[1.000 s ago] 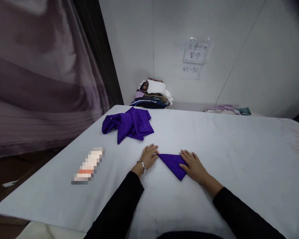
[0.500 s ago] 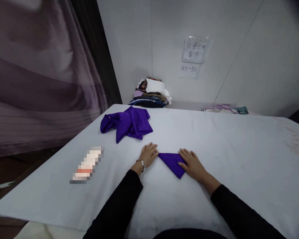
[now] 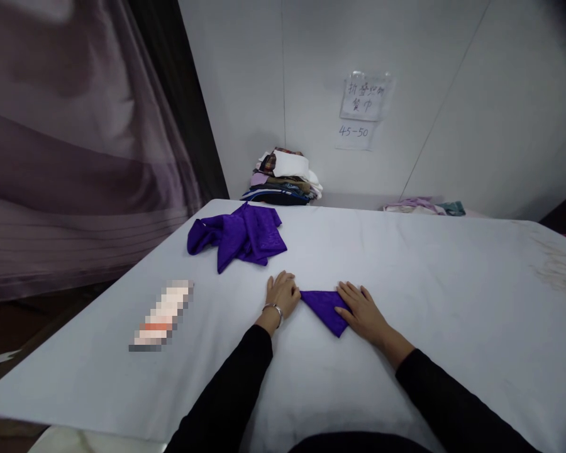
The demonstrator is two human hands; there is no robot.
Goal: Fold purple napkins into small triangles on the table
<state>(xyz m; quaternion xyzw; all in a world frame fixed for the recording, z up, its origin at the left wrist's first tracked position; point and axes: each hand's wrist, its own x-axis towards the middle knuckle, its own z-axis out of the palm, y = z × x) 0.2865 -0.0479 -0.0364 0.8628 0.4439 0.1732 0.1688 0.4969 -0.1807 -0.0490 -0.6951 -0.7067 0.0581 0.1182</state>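
A purple cloth napkin (image 3: 324, 308), folded into a triangle, lies on the white-covered table (image 3: 429, 283). My left hand (image 3: 283, 294), with a silver bracelet at its wrist, is at the napkin's left corner. Its fingers are curled there and seem to pinch the tip. My right hand (image 3: 363, 311) rests flat over the right side of the triangle, fingers stretched out, hiding that part of the cloth. Farther back on the left, more purple cloth (image 3: 240, 236) lies loosely crumpled, apart from both hands.
A blurred-out oblong item (image 3: 163, 314) lies at the table's left. Behind the table are a stack of folded clothes (image 3: 285, 176) and a low heap of fabric (image 3: 419, 206). Paper signs (image 3: 364, 97) hang on the wall. A draped curtain (image 3: 75, 157) hangs at left.
My left hand's fingers have curled in more at the napkin's left corner, and its wrist has turned slightly. My right hand stays on the right side. The view has shifted a little.
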